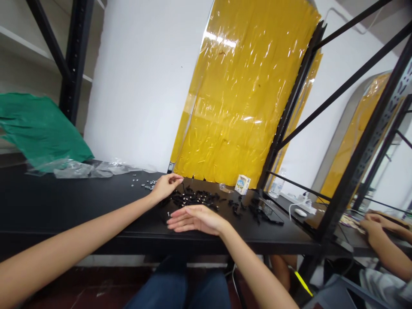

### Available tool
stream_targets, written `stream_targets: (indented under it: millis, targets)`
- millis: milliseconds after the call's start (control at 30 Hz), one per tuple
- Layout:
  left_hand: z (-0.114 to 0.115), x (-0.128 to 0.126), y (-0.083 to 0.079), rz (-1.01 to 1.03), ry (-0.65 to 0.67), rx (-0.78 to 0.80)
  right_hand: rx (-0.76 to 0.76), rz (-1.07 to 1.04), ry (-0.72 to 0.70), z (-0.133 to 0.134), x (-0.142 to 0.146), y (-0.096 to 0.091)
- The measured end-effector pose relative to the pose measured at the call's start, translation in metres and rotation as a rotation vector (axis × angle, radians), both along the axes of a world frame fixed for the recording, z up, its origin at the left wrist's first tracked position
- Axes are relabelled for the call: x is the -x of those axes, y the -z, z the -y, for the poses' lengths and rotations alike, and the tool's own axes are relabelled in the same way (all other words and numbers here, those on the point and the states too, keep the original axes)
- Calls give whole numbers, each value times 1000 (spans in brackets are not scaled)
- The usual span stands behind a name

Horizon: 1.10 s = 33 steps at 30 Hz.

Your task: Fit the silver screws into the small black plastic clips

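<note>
My left hand [167, 187] is over the black table, its fingers pinched together beside a pile of small black parts [196, 198]. Whatever may sit between those fingertips is too small to make out. Just to its left lie several small silver nuts or washers [149, 185]. My right hand [197, 220] rests nearer the front edge, fingers stretched out and palm turned sideways, holding nothing. Close to its fingertips is a small light screw-like piece [168, 214]. Pale bits are scattered among the black parts.
A small printed box [242, 184] stands behind the parts. Black pieces and a clear bag [270, 210] lie to the right, near a plastic bottle [277, 183]. Plastic bags [83, 168] and green cloth [41, 128] are at left. Beyond the black rack post [341, 180], another person's hands [375, 225] work.
</note>
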<state>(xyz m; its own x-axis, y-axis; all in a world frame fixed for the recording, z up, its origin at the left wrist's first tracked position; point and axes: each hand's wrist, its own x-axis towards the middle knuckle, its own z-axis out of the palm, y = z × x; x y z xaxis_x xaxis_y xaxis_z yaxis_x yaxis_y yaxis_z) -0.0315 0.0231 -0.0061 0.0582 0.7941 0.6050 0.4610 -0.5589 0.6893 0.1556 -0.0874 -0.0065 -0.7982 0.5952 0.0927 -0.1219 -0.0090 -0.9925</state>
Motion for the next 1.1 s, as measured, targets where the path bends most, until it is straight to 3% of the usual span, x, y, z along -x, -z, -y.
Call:
stream_targets:
  millis: [133, 333, 467, 567, 667, 900, 1100]
  targets:
    - [-4, 1, 1, 50, 15, -10, -35, -37, 186, -26, 13, 5]
    - [-7, 4, 1, 215, -19, 10, -100, -85, 845, -92, 35, 3]
    - [0, 0, -4, 337, 30, 135, -399, -54, 1147, -117, 44, -1]
    - [5, -1, -8, 400, 27, 161, -637, -45, 1130, -126, 44, 4]
    - [8, -2, -9, 435, 29, 162, -680, -45, 1007, -127, 40, 12]
    - [9, -3, -6, 413, 107, 160, -547, -132, 804, -119, 34, 14]
    - [7, -2, -5, 405, 199, 161, -396, -218, 772, -118, 34, 14]
